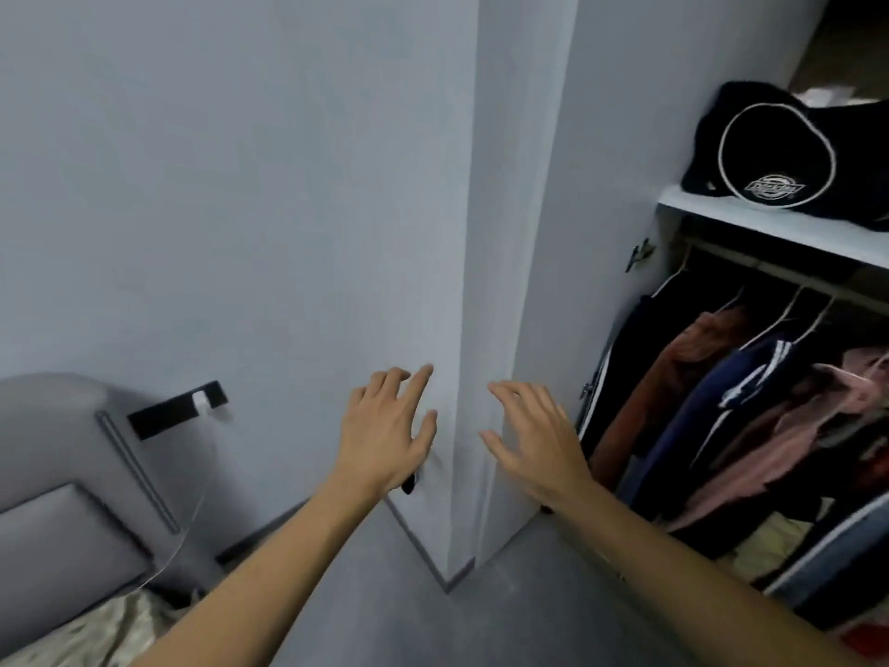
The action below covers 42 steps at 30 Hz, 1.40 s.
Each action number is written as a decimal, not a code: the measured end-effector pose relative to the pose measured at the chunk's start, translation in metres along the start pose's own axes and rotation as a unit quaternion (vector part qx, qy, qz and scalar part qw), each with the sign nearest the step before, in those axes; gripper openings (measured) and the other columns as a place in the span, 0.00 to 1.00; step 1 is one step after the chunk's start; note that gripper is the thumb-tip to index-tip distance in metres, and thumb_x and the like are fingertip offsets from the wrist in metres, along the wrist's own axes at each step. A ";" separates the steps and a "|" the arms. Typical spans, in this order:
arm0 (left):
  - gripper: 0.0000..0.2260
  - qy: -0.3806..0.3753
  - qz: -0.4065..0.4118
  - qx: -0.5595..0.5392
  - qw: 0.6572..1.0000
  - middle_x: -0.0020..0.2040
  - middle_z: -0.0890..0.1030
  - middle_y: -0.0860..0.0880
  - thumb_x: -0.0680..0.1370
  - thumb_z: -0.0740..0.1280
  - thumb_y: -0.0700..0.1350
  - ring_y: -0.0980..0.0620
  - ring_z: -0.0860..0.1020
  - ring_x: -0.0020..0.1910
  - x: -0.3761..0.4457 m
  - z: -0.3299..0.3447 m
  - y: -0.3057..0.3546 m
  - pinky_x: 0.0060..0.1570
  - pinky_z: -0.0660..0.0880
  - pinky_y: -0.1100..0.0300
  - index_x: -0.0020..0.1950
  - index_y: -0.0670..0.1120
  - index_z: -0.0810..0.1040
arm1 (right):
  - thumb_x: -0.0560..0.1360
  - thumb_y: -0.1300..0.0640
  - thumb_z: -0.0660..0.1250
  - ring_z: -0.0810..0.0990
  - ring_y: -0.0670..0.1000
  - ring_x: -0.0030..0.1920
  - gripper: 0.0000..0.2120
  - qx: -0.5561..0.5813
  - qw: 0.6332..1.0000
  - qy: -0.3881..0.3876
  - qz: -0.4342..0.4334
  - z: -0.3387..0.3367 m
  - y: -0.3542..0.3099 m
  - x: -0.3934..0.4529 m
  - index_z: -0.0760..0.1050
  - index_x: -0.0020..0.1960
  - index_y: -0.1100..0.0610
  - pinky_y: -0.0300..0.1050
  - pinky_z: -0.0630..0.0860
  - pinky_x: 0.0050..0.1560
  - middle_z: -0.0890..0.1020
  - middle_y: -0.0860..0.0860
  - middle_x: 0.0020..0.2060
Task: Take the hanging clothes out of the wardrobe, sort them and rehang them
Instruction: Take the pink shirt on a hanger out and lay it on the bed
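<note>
**Hands spread before the open door**

A black bag (774,156) sat on the shelf (769,223), upper right. Hanging clothes (750,402) filled the wardrobe at right — beyond the door (543,233). Left hand (385,430) and right hand (534,440), mid-frame, were splayed, holding nothing.

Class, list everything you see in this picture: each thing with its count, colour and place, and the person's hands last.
wardrobe door: one, pale grey, open, centre
shelf: one, white, upper right
bag: one, black with white trim, on the shelf
hanging clothes: several, black, rust, navy, pink, on the rail below the shelf
headboard: one, grey, lower left
socket strip: one, black, on the wall, left
left hand: open, spread, at the door's edge
right hand: open, spread, before the door
</note>
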<state>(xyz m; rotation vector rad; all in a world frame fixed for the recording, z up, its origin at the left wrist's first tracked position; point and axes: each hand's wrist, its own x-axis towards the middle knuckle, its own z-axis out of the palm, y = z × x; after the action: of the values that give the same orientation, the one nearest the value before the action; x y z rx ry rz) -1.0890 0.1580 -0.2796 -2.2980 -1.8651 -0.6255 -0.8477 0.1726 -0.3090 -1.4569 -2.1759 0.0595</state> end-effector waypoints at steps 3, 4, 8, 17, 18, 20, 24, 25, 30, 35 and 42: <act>0.26 -0.008 0.102 -0.021 0.995 0.63 0.78 0.48 0.82 0.57 0.58 0.46 0.75 0.61 0.030 0.014 0.021 0.55 0.74 0.49 0.79 0.51 0.69 | 0.80 0.38 0.60 0.72 0.52 0.68 0.28 -0.039 0.997 0.032 0.052 -0.018 0.018 -0.003 0.69 0.76 0.50 0.56 0.73 0.66 0.74 0.48 0.69; 0.26 -0.009 0.129 -0.029 0.991 0.63 0.78 0.49 0.82 0.57 0.57 0.46 0.75 0.61 0.039 0.019 0.029 0.55 0.74 0.49 0.79 0.51 0.68 | 0.80 0.38 0.60 0.71 0.52 0.68 0.28 -0.055 0.995 0.041 0.070 -0.025 0.024 -0.005 0.70 0.76 0.50 0.55 0.73 0.65 0.74 0.48 0.69; 0.26 -0.018 0.209 -0.062 0.976 0.63 0.77 0.49 0.83 0.56 0.58 0.47 0.75 0.61 0.071 0.033 0.060 0.56 0.76 0.50 0.79 0.51 0.68 | 0.81 0.39 0.61 0.70 0.52 0.70 0.29 -0.106 0.982 0.064 0.140 -0.047 0.053 -0.020 0.67 0.78 0.51 0.54 0.72 0.66 0.72 0.47 0.70; 0.27 -0.031 0.340 -0.123 0.932 0.60 0.77 0.49 0.82 0.55 0.57 0.47 0.76 0.57 0.133 0.082 0.169 0.52 0.75 0.51 0.80 0.49 0.68 | 0.83 0.38 0.59 0.70 0.51 0.70 0.30 -0.165 0.943 0.113 0.266 -0.097 0.124 -0.070 0.63 0.80 0.50 0.49 0.72 0.64 0.71 0.46 0.70; 0.27 -0.028 0.349 -0.130 0.928 0.60 0.77 0.49 0.82 0.56 0.57 0.47 0.76 0.57 0.141 0.088 0.183 0.52 0.74 0.51 0.79 0.49 0.69 | 0.83 0.38 0.59 0.70 0.51 0.70 0.30 -0.169 0.939 0.116 0.276 -0.101 0.135 -0.075 0.64 0.80 0.51 0.49 0.71 0.64 0.71 0.46 0.70; 0.26 -0.027 0.365 -0.134 0.921 0.60 0.77 0.49 0.82 0.57 0.56 0.46 0.75 0.57 0.156 0.102 0.210 0.52 0.74 0.51 0.79 0.49 0.69 | 0.83 0.38 0.59 0.70 0.51 0.69 0.30 -0.171 0.932 0.120 0.295 -0.109 0.159 -0.083 0.63 0.80 0.51 0.50 0.72 0.64 0.72 0.46 0.70; 0.26 -0.031 0.382 -0.131 0.914 0.60 0.77 0.49 0.82 0.57 0.57 0.46 0.76 0.55 0.186 0.130 0.259 0.49 0.74 0.50 0.78 0.48 0.70 | 0.83 0.38 0.59 0.71 0.50 0.67 0.30 -0.166 0.920 0.139 0.327 -0.125 0.215 -0.089 0.63 0.80 0.51 0.52 0.74 0.63 0.73 0.46 0.68; 0.26 -0.035 0.385 -0.130 0.913 0.60 0.77 0.48 0.82 0.57 0.57 0.46 0.76 0.55 0.194 0.137 0.270 0.48 0.75 0.50 0.78 0.48 0.71 | 0.83 0.37 0.58 0.71 0.51 0.68 0.30 -0.164 0.917 0.141 0.334 -0.129 0.230 -0.089 0.63 0.80 0.51 0.52 0.74 0.63 0.73 0.47 0.68; 0.26 -0.052 0.394 -0.139 0.907 0.58 0.77 0.49 0.82 0.58 0.56 0.46 0.75 0.51 0.226 0.176 0.317 0.42 0.76 0.52 0.78 0.48 0.70 | 0.82 0.36 0.55 0.73 0.52 0.63 0.31 -0.151 0.907 0.163 0.359 -0.149 0.295 -0.093 0.65 0.79 0.52 0.52 0.75 0.59 0.75 0.48 0.64; 0.27 -0.093 0.422 -0.153 0.889 0.58 0.76 0.49 0.83 0.55 0.57 0.48 0.75 0.53 0.248 0.212 0.366 0.44 0.77 0.51 0.80 0.48 0.67 | 0.82 0.38 0.58 0.75 0.53 0.61 0.30 -0.128 0.893 0.188 0.388 -0.156 0.347 -0.105 0.68 0.77 0.54 0.54 0.76 0.58 0.77 0.49 0.61; 0.27 -0.122 0.456 -0.209 0.856 0.56 0.77 0.47 0.83 0.56 0.57 0.45 0.77 0.53 0.291 0.256 0.443 0.45 0.79 0.46 0.80 0.47 0.67 | 0.83 0.44 0.64 0.75 0.52 0.61 0.25 -0.084 0.877 0.204 0.427 -0.154 0.393 -0.099 0.68 0.77 0.53 0.48 0.74 0.57 0.78 0.50 0.61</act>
<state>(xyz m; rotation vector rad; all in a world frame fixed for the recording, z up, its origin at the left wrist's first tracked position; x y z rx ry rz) -0.5570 0.4057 -0.3271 -3.2261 -0.4837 -0.6195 -0.4169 0.2145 -0.3371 -2.1908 -1.1039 -0.1232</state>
